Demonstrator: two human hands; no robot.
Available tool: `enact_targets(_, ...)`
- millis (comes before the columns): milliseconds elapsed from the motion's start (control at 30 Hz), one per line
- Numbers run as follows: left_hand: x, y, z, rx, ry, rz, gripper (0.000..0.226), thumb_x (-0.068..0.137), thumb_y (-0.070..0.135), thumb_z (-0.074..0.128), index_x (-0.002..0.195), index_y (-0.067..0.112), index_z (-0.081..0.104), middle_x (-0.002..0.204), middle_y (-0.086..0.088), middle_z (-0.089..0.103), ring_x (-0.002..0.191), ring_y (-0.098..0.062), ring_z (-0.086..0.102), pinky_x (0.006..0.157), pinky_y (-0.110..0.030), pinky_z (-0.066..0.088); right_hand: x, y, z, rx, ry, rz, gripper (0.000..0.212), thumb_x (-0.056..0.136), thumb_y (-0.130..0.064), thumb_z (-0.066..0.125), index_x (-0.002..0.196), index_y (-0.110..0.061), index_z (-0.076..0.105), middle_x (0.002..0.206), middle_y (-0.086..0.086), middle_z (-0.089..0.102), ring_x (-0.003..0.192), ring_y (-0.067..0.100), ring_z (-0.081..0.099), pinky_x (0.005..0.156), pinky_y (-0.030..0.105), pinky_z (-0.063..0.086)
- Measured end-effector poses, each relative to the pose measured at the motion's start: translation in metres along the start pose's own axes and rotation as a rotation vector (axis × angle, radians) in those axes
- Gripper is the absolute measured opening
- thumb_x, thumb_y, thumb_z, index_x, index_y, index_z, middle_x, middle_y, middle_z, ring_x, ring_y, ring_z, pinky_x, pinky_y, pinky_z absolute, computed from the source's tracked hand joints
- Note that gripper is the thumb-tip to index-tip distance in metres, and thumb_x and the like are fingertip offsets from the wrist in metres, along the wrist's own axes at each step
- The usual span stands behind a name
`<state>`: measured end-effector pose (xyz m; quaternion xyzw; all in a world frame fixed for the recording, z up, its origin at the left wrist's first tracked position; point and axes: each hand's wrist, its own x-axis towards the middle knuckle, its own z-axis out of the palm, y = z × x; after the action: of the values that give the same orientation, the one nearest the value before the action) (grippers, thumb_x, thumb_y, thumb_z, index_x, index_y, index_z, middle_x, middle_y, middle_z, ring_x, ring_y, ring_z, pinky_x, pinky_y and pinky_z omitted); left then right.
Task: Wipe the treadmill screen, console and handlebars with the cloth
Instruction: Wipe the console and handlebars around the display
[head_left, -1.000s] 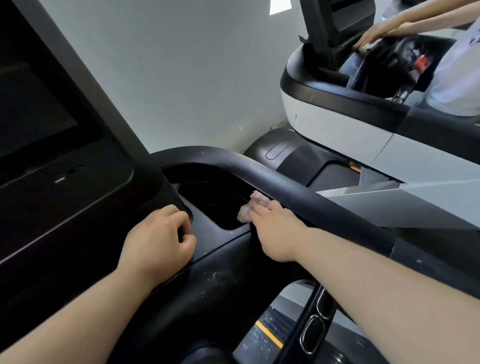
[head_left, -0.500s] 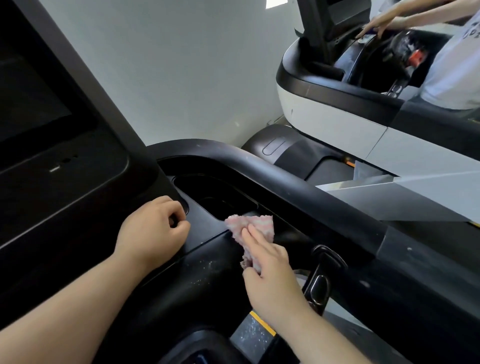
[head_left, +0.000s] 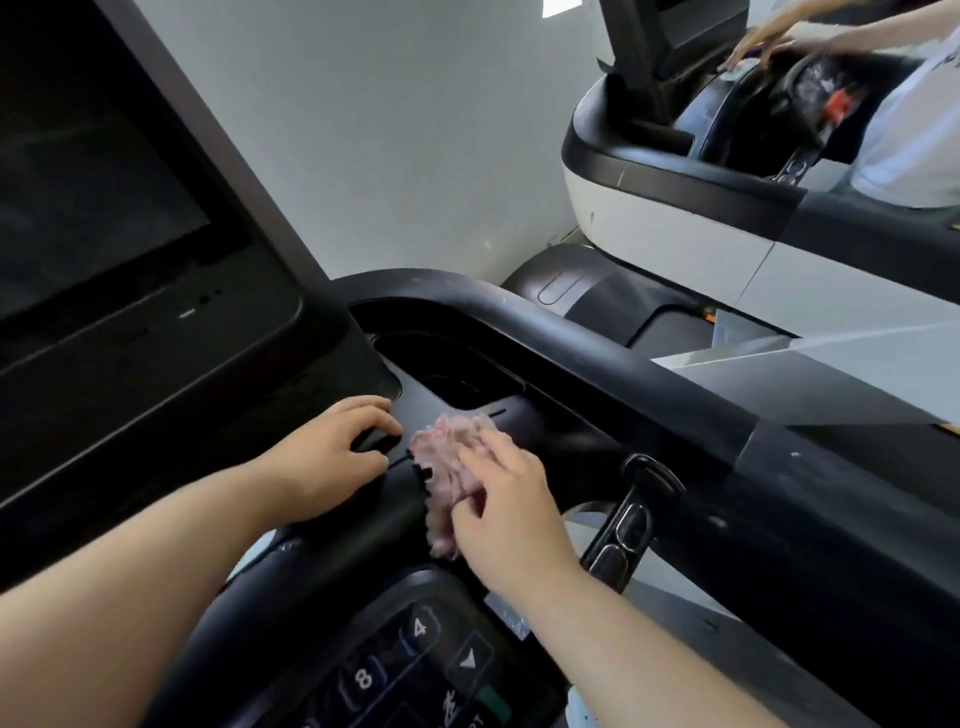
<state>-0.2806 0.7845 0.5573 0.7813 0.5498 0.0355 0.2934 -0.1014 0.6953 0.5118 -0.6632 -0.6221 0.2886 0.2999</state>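
**Cloth slid left, up beside my bracing hand**

The pink cloth (head_left: 447, 457) now lies just beside my left fingertips, closer than half a second ago. It sits on the console (head_left: 423, 397) below the cup holder (head_left: 457, 371). Its long axis runs away from me, and the near end drapes over the console's edge. My right hand (head_left: 511, 512) presses it with spread, nearly straight fingers. My left hand (head_left: 327, 460) rests on the console, curled and holding nothing.
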Motion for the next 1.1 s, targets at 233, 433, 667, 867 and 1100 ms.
enact_targets(233,-0.002,-0.004,0.008,-0.005,0.012,0.013,0.037,0.085,0.016,0.066,0.111,0.041,0.056,0.148,0.02,0.03,0.137,-0.006,0.029,0.112,-0.024,0.022,0.018,0.062,-0.033,-0.463,-0.102,0.24,0.071,0.092,-0.02,0.049,0.153,-0.015,0.014,0.161,0.003,-0.008,0.142,0.02,0.012,0.109,0.028,0.032)
enact_targets(433,-0.003,-0.002,0.008,-0.03,0.035,0.004,0.034,0.085,0.019,0.067,0.11,0.041,0.059,0.146,0.024,0.03,0.13,-0.001,0.034,0.102,-0.019,0.027,0.018,0.07,-0.037,-0.432,0.107,0.359,0.038,0.089,-0.018,0.053,0.127,-0.018,0.05,0.133,0.006,0.032,0.116,0.025,0.038,0.085,0.028,0.043)
enact_targets(667,-0.003,-0.004,0.006,-0.055,0.05,0.023,0.03,0.082,0.019,0.071,0.104,0.038,0.063,0.143,0.024,0.034,0.123,0.004,0.036,0.097,-0.013,0.025,0.036,0.056,-0.031,-0.171,0.107,0.415,0.027,0.09,-0.01,0.051,0.116,-0.018,0.051,0.117,0.006,0.042,0.079,0.021,0.051,0.068,0.03,0.043)
enact_targets(867,-0.004,0.0,0.001,-0.135,0.098,-0.013,0.032,0.082,0.01,0.07,0.105,0.032,0.067,0.131,0.026,0.046,0.117,0.003,0.045,0.093,-0.009,0.029,0.012,0.022,0.005,-0.034,0.137,0.098,0.037,0.092,-0.014,0.054,0.126,-0.028,0.061,0.129,-0.014,0.048,0.118,0.009,0.048,0.099,0.034,0.045)
enact_targets(1100,-0.016,-0.012,0.003,-0.405,0.377,-0.222,0.045,0.086,-0.008,0.049,0.081,0.032,0.069,0.095,0.021,0.07,0.091,0.003,0.064,0.072,-0.01,0.042,0.042,0.036,-0.009,-0.077,0.091,-0.054,0.025,0.088,-0.024,0.061,0.111,-0.025,0.072,0.12,-0.007,0.059,0.107,0.011,0.054,0.088,0.014,0.038)
